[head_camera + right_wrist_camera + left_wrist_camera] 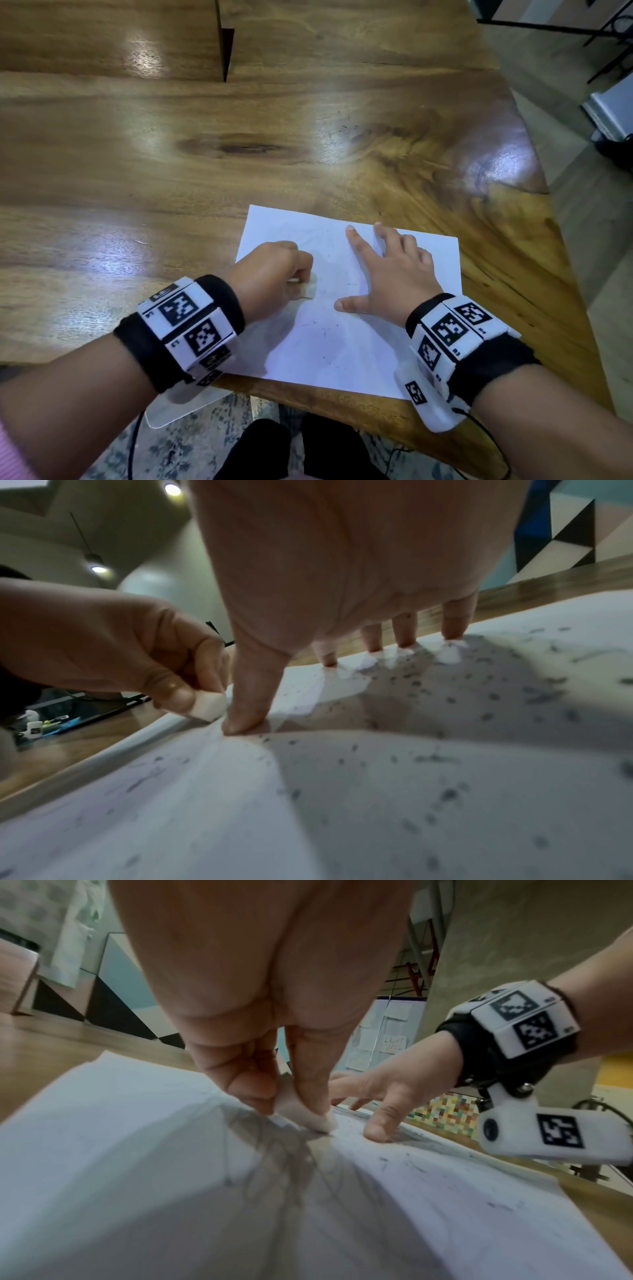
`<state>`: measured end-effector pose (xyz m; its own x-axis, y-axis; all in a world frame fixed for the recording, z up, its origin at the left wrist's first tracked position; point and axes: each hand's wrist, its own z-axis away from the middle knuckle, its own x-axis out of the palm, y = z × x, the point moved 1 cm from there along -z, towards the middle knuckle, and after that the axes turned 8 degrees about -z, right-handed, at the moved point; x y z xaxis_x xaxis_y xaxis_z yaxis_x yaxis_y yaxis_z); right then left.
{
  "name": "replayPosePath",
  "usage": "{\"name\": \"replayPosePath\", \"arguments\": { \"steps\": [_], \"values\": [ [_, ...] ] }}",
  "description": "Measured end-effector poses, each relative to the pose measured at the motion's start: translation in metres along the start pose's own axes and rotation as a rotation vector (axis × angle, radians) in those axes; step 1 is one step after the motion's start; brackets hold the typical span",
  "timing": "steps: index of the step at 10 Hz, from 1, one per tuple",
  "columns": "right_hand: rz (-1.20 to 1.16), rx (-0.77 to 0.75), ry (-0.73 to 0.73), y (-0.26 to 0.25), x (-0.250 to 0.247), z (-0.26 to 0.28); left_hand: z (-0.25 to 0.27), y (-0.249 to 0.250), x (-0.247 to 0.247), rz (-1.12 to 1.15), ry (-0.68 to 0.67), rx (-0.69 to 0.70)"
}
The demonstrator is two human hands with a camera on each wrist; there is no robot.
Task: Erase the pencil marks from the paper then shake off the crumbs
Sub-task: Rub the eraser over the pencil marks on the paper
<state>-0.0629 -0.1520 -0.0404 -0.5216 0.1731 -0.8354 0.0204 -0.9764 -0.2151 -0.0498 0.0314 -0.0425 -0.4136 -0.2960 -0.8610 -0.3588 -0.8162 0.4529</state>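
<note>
A white sheet of paper (346,342) lies flat near the table's front edge, with faint pencil lines (274,1172) and dark eraser crumbs (479,696) scattered over it. My left hand (274,274) pinches a small white eraser (310,287) between thumb and fingers, its tip touching the paper (103,1150). The eraser (308,1115) and the same eraser (209,706) show in both wrist views. My right hand (387,270) lies spread with fingertips and thumb pressing the paper (171,818) flat on the sheet's right half.
The wooden table (171,154) stretches away to the left and back, with crumbs (346,128) lying on it beyond the sheet. Its right edge (548,212) slants close to the paper. A gap between tabletops (226,51) is at the back.
</note>
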Motion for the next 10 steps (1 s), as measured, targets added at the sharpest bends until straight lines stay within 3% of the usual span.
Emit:
{"name": "replayPosePath", "arguments": {
  "steps": [2,3,4,5,6,7,8,9,10],
  "values": [
    [0.065,-0.007,-0.048,-0.002,0.005,0.003,-0.027,0.017,-0.001,0.015,0.035,-0.053],
    [0.075,-0.003,-0.059,-0.002,0.006,0.002,-0.017,0.016,0.0,0.004,0.012,0.005],
    [0.073,-0.001,-0.061,-0.002,0.006,0.002,0.015,0.007,0.006,-0.075,-0.164,0.126],
    [0.071,0.0,-0.066,-0.003,0.006,0.002,0.01,0.005,0.001,-0.061,-0.163,0.074],
    [0.071,0.004,-0.069,-0.003,0.006,0.002,-0.029,0.017,-0.011,-0.015,0.027,-0.033],
    [0.072,0.002,-0.076,-0.004,0.005,0.002,-0.031,0.023,-0.006,-0.028,-0.077,0.02],
    [0.07,0.006,-0.073,-0.003,0.006,0.002,0.004,0.011,0.003,-0.078,-0.215,0.136],
    [0.077,0.002,-0.074,-0.003,0.007,0.002,0.008,0.004,0.002,-0.067,-0.195,0.12],
    [0.073,0.005,-0.073,-0.004,0.007,0.002,-0.021,0.013,-0.006,-0.043,-0.016,0.037]
  ]
}}
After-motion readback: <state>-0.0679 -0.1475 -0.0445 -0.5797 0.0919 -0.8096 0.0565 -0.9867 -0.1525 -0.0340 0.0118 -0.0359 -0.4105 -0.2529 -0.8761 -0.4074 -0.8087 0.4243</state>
